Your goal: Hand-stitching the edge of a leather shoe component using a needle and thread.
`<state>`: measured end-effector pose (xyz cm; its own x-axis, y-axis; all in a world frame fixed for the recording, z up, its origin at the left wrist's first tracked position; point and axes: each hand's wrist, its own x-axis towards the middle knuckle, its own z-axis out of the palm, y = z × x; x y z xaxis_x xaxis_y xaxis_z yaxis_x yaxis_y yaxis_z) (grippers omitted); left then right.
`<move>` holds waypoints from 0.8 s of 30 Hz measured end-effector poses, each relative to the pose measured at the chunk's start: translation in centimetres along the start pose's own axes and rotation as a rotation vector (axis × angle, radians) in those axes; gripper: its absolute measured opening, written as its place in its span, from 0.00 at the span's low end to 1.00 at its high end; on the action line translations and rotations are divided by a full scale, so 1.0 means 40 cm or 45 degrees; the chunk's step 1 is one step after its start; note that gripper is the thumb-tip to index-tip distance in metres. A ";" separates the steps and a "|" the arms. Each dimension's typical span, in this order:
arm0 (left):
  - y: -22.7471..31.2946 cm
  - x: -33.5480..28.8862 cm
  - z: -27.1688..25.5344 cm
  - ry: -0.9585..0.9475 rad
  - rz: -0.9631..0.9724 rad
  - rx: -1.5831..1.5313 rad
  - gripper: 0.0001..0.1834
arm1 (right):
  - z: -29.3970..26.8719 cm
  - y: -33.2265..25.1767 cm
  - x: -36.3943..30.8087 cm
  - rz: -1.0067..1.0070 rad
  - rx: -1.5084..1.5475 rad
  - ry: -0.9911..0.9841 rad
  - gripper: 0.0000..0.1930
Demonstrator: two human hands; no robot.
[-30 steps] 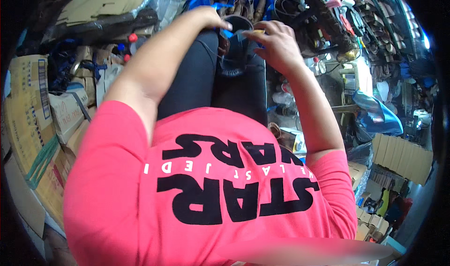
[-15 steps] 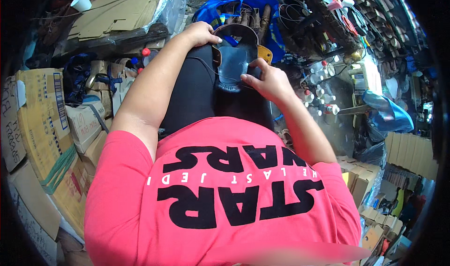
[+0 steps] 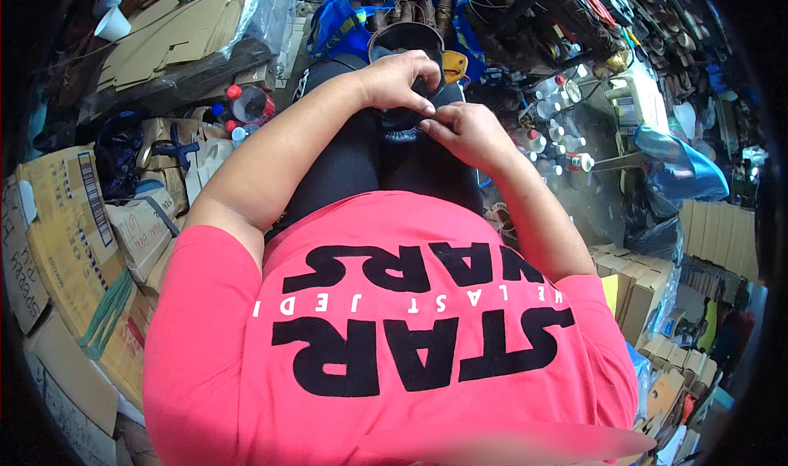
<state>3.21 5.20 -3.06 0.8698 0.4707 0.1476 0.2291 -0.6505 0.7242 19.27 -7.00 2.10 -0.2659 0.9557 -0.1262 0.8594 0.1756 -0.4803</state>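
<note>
Across my dark-trousered lap lies a dark leather shoe upper (image 3: 409,39), with a rounded far rim and a fringed, stitched-looking near edge. A yellow-tan leather flap (image 3: 456,66) with small holes sticks out at its right side. My left hand (image 3: 400,80) reaches over the middle of the upper, fingers curled and thumb pointing toward my right hand, covering much of the piece. Beside the near right edge, my right hand (image 3: 472,134) is closed in a pinch. The fingertips of both hands almost meet; what lies between them is too small to make out.
A blue bag (image 3: 345,27) holding brown shoe lasts stands past my knees. Clear bottles (image 3: 554,130) cluster on the right, near a blue plastic sheet (image 3: 681,171). Cardboard boxes (image 3: 66,228) are stacked at left; flattened cardboard (image 3: 176,31) lies at the far left.
My left hand has left the upper's far left edge and come rightward and nearer, over its middle. My right hand has stayed near the right edge, its fingers now closer to the left hand's.
</note>
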 end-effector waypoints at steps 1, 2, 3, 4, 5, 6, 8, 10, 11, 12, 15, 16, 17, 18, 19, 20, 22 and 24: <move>-0.005 0.001 0.006 -0.064 -0.023 -0.056 0.19 | 0.000 0.001 -0.001 -0.008 0.092 -0.089 0.14; -0.010 0.004 0.012 -0.127 -0.046 -0.112 0.18 | -0.001 0.004 -0.004 -0.001 0.099 -0.090 0.14; -0.015 0.010 0.015 -0.107 0.015 -0.166 0.16 | -0.004 0.009 -0.009 -0.052 0.055 -0.103 0.14; -0.019 0.014 0.017 -0.111 0.010 -0.169 0.16 | -0.006 0.014 -0.013 -0.109 0.010 -0.118 0.14; -0.022 0.017 0.020 -0.102 0.010 -0.187 0.17 | -0.004 0.020 -0.024 -0.132 0.069 -0.077 0.14; -0.024 0.018 0.024 -0.093 0.012 -0.205 0.17 | -0.010 0.024 -0.041 -0.128 0.073 -0.080 0.14; -0.022 0.016 0.016 -0.094 -0.017 -0.216 0.17 | -0.040 0.026 -0.080 -0.215 0.279 -0.064 0.16; -0.020 0.013 0.008 -0.115 -0.081 -0.127 0.16 | -0.079 0.017 -0.132 0.175 0.658 -0.079 0.17; -0.017 0.012 0.003 -0.119 -0.110 -0.139 0.16 | -0.089 0.011 -0.135 0.216 0.609 -0.019 0.16; -0.016 0.007 -0.006 -0.174 -0.086 -0.161 0.14 | -0.094 0.008 -0.138 0.255 0.558 0.039 0.14; -0.019 0.011 -0.037 -0.323 -0.043 -0.272 0.14 | -0.052 0.007 -0.110 0.118 0.498 0.159 0.05; -0.010 0.016 -0.048 -0.340 -0.038 -0.232 0.13 | -0.045 0.010 -0.097 0.056 0.414 0.180 0.06; -0.006 0.018 -0.047 -0.341 -0.051 -0.219 0.12 | -0.032 0.020 -0.084 0.020 0.377 0.154 0.08; -0.003 0.020 -0.047 -0.341 -0.064 -0.205 0.12 | -0.029 0.021 -0.074 0.022 0.373 0.148 0.08; -0.005 0.018 -0.049 -0.336 -0.067 -0.212 0.12 | -0.024 0.016 -0.064 0.018 0.322 0.135 0.08; -0.008 0.018 -0.052 -0.356 -0.079 -0.224 0.11 | -0.021 0.012 -0.055 0.014 0.272 0.123 0.08; -0.008 0.016 -0.057 -0.378 -0.090 -0.243 0.10 | -0.022 0.003 -0.040 0.014 0.232 0.103 0.08; -0.004 0.013 -0.060 -0.367 -0.063 -0.212 0.10 | -0.023 0.000 -0.034 0.020 0.194 0.086 0.08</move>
<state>2.59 6.97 -1.46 0.9527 0.2960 -0.0694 0.2201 -0.5139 0.8292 20.04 -8.07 3.08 -0.2190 0.9726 -0.0786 0.7856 0.1279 -0.6054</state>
